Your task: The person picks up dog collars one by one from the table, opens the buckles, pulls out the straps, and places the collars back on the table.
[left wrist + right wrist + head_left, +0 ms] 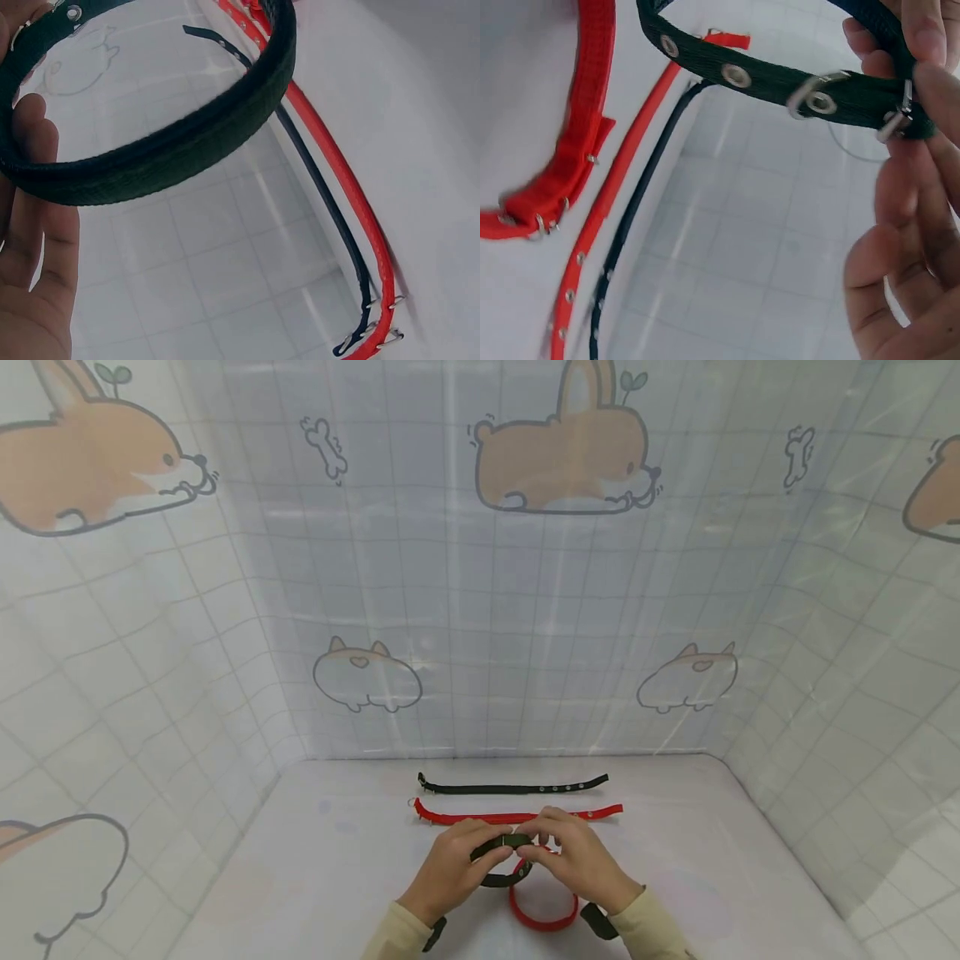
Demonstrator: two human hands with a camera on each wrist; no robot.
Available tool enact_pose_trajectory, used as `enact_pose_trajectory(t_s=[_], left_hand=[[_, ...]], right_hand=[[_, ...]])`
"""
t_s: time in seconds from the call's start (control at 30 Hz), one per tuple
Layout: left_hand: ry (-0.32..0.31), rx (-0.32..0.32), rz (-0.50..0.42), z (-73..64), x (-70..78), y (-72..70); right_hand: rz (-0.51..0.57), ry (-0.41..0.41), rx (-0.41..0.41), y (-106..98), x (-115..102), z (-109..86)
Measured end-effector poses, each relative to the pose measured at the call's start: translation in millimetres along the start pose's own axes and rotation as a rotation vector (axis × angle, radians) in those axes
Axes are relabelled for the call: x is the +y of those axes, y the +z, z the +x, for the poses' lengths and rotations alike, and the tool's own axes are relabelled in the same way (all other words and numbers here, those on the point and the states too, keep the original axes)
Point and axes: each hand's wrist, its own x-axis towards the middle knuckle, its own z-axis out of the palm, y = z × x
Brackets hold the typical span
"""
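Note:
A dark green collar (pixel 514 841), curved into a loop, is between my two hands above the table. My left hand (pixel 452 867) pinches it from the left with thumb and fingers. From the right, my right hand (pixel 576 858) grips it beside the metal buckle (pixel 901 118). Metal eyelets and a ring show along the green strap in the right wrist view. In the left wrist view, the collar's padded band (pixel 165 161) arcs past my left fingers. Below my right hand lies a red collar (pixel 543 925), fastened in a loop.
Behind my hands, a straightened red collar (pixel 465 818) lies across the white table (pixel 300 860). A straightened black collar (pixel 495 790) lies parallel beyond it, near the back wall (pixel 450 727). Dog-patterned sheets enclose the table at the back and both sides.

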Motion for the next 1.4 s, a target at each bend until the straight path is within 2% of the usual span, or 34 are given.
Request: enact_pose_trajectory(t_s=[0.13,0.23,0.47,0.57,0.63,0.9,0.97,1.07,1.23,1.4], left_hand=[[-0.058,0.008,-0.036,-0.6,-0.7,-2.2],[-0.074,0.005,-0.060,-0.4,-0.6,-3.2],[0.047,-0.012,-0.010,2.5,5.3,-4.3],[0.057,-0.014,0.010,3.0,7.2,-3.4],[0.048,-0.014,0.014,2.9,6.9,-2.3],[-0.086,0.020,-0.084,2.9,0.7,-4.6],[-0.092,0.027,-0.092,3.3,0.7,-6.0],[-0.082,0.037,-0.078,2.6,1.5,-5.1],[-0.099,0.031,-0.061,-1.1,2.9,0.0],[-0.129,0.010,-0.023,-0.2,9.5,6.3]], right_hand=[[0.079,-0.024,0.049,1,3,-0.7],[0.092,-0.014,0.052,2,4,-1.0],[-0.047,0.002,0.003,0,2,-3.0],[-0.073,0.005,-0.005,-2,0,-3.6],[-0.060,-0.006,0.008,-2,-1,-4.1],[0.012,-0.098,0.148,-6,5,-3.3],[0.012,-0.089,0.147,-6,6,-3.3],[0.005,-0.042,0.119,-6,6,-4.5],[0.014,0.037,0.079,-4,5,-7.1],[-0.013,0.066,0.092,-3,3,-8.0]])
